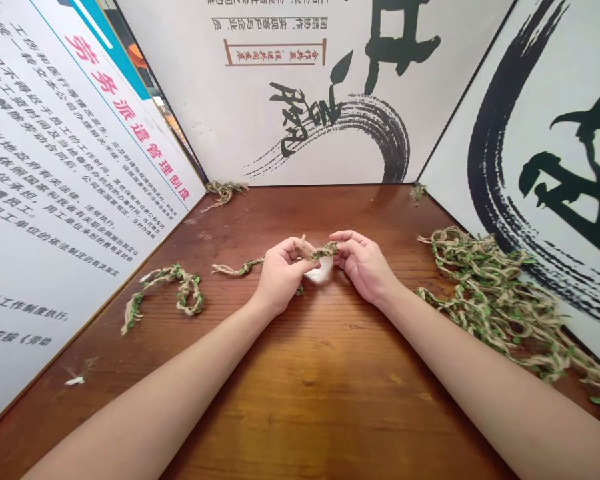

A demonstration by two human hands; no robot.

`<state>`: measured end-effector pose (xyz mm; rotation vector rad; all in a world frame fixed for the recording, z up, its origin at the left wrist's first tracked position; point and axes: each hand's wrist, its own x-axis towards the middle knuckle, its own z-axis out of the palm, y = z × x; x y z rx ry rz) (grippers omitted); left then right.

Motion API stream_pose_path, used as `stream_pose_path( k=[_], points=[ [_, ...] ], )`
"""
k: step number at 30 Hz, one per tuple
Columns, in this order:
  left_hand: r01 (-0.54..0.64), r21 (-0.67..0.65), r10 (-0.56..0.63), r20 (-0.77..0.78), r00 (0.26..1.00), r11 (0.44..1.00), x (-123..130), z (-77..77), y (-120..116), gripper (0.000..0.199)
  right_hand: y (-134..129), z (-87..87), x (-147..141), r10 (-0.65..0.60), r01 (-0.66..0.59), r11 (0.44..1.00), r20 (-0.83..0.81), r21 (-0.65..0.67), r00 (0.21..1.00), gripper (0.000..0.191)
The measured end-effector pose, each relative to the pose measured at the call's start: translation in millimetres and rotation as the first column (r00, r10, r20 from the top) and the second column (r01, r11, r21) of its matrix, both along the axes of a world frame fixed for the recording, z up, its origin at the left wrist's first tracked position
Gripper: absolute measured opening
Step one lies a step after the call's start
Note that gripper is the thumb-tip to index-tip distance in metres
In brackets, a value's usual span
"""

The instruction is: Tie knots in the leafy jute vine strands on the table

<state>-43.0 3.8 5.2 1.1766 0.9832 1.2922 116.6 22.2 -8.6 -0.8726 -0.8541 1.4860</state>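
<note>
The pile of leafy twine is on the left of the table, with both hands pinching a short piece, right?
No: the pile of leafy twine is on the right of the table, as the head view shows. The left hand and right hand do pinch a short piece.

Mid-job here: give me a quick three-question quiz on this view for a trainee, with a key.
1. Which is nearer the big heap of leafy jute twine: the left hand or the right hand?
2. True or false: both hands are pinching the short twine piece.
3. Fill in the blank: on the wooden table, the looped twine length lies to the ____ of the hands.

Key: 1. the right hand; 2. true; 3. left.
</note>
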Motion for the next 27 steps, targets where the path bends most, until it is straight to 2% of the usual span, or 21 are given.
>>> stream_pose_path(
  k=[10, 16, 22, 27],
  points=[
    [-0.019, -0.025, 0.018, -0.020, 1.000, 1.000, -1.5, -2.2, 1.1, 0.025, -1.2, -4.1, 0.8, -0.024, 0.021, 0.997, 0.044, 0.072, 0.999, 0.027],
    [-0.019, -0.022, 0.018, -0.028, 0.999, 1.000, -1.5, -3.5, 1.4, 0.023, 3.0, -6.6, 1.4, -0.099, 0.098, 0.995, 0.016, 0.030, 0.995, 0.027],
    [-0.034, -0.017, 0.034, -0.023, 0.999, 0.999, -1.1, -4.0, 1.7, 0.022, 2.2, -5.8, 2.0, -0.011, 0.010, 0.999, 0.022, 0.046, 1.000, 0.034],
    [-0.043, -0.021, 0.043, -0.022, 0.999, 0.999, -1.1, -5.0, 2.2, 0.023, 6.8, -7.9, 8.8, -0.029, 0.029, 1.000, -0.057, -0.003, 0.998, 0.040]
  ],
)
